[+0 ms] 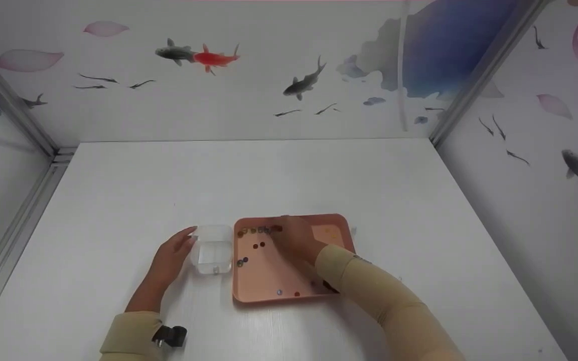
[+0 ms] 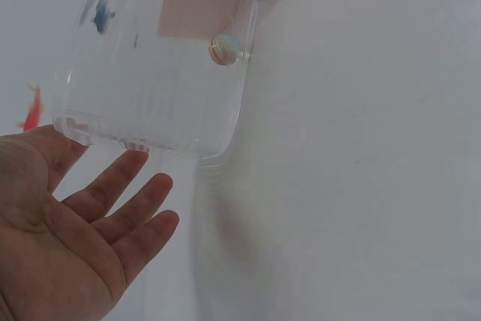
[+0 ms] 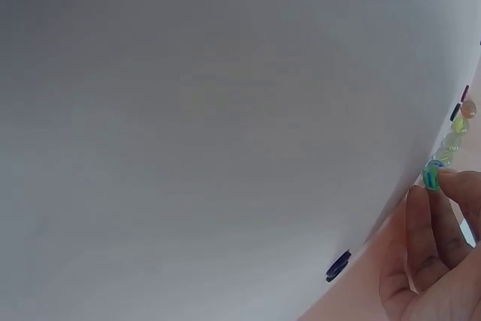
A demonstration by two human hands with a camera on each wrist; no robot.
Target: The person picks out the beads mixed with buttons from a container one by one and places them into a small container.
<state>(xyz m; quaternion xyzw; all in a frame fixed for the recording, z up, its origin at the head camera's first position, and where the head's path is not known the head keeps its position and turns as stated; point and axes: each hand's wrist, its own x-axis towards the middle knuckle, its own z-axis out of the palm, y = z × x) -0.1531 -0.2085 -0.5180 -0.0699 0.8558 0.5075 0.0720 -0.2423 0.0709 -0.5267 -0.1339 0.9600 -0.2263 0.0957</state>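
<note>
My left hand (image 1: 171, 255) touches the left side of a clear plastic box (image 1: 212, 233) with its fingertips, its fingers loosely extended in the left wrist view. A pale glass marble (image 2: 224, 49) shows through the box's wall. Over the far part of a pink tray (image 1: 269, 276), my right hand (image 1: 294, 238) pinches a blue-green marble (image 3: 432, 175) between thumb and fingers. A row of marbles (image 1: 253, 230) lies along the tray's far edge, left of this hand; in the head view the fingertips are partly hidden.
More marbles are scattered in the tray, including dark ones (image 1: 255, 246), a pale one (image 1: 279, 292) and a red one (image 1: 297, 294). The tray stands just right of the box on a white table (image 1: 208, 175). Printed panels (image 1: 249, 110) enclose the back and sides.
</note>
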